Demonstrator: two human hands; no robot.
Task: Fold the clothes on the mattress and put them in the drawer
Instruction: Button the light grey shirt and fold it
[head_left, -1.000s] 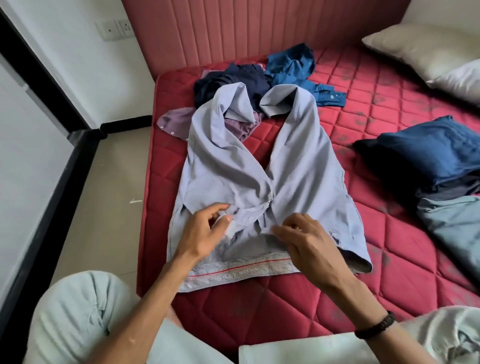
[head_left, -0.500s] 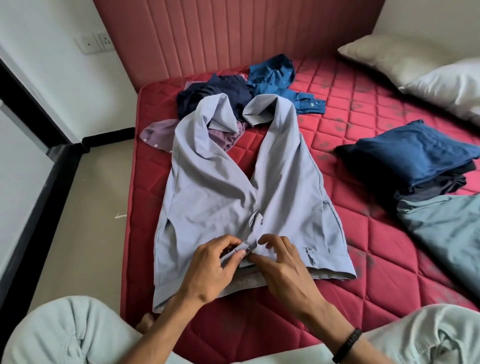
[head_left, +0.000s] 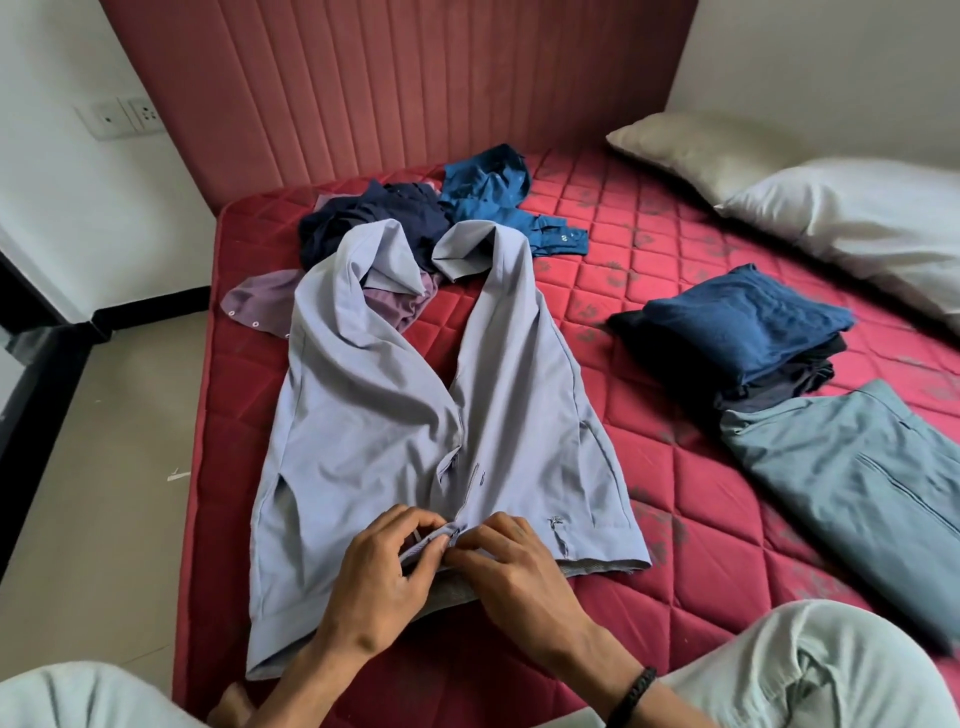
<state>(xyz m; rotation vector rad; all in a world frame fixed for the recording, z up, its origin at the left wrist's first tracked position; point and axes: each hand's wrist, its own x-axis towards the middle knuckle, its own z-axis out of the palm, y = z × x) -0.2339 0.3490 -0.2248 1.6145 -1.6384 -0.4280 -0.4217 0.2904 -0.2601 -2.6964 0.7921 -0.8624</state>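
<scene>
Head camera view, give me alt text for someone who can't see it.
Two hands, left hand and right hand, pinch the waistband of pale lavender trousers spread flat on a red quilted mattress. Unfolded clothes lie heaped beyond the trouser legs; a folded stack, grey-green trousers and two pillows lie to the right.

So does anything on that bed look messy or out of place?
Yes: a crumpled heap of unfolded clothes lies near the headboard, unlike the folded stack at right. The lilac trousers lie spread open, legs splayed.
</scene>
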